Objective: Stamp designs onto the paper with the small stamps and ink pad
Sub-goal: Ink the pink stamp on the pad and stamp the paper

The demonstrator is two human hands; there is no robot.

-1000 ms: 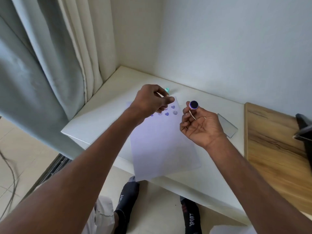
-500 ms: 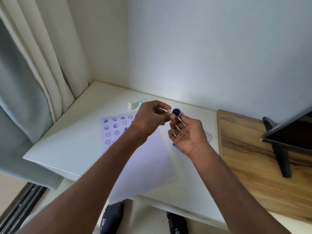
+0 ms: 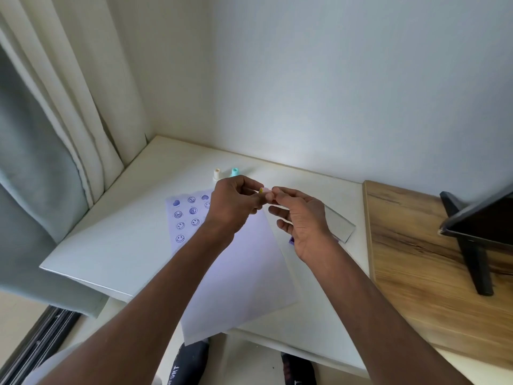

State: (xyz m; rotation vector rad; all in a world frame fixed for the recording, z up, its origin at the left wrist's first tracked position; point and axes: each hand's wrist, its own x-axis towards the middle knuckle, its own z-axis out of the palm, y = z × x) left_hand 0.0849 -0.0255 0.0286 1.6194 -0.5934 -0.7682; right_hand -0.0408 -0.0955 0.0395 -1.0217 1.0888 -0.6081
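above the far end of the paper (image 3: 238,273), the left hand (image 3: 233,207) and the right hand (image 3: 302,220) meet fingertip to fingertip over a small pink stamp (image 3: 265,190). the left thumb and forefinger are pinched shut on one end of it, where a speck of yellow shows; the right thumb and forefinger close on the other end, while the remaining right fingers hang loosely spread below. the stamp is held off the sheet, and whether a cap or the stamp body sits in either hand cannot be told.

the paper lies slantwise on the white table (image 3: 116,245), its near corner hanging past the table edge. its far left part carries purple prints: smiley faces and a couple of hearts, in loose rows, partly hidden by the left wrist.

beyond the hands, near the wall, a cream stamp (image 3: 216,173) and a teal stamp (image 3: 234,172) stand upright side by side. a clear flat plastic piece (image 3: 338,226) lies on the table just right of the right hand, and a small purple item (image 3: 291,240) peeks out under that wrist. to the right is a wooden board (image 3: 422,259) bearing a dark stand (image 3: 472,245).
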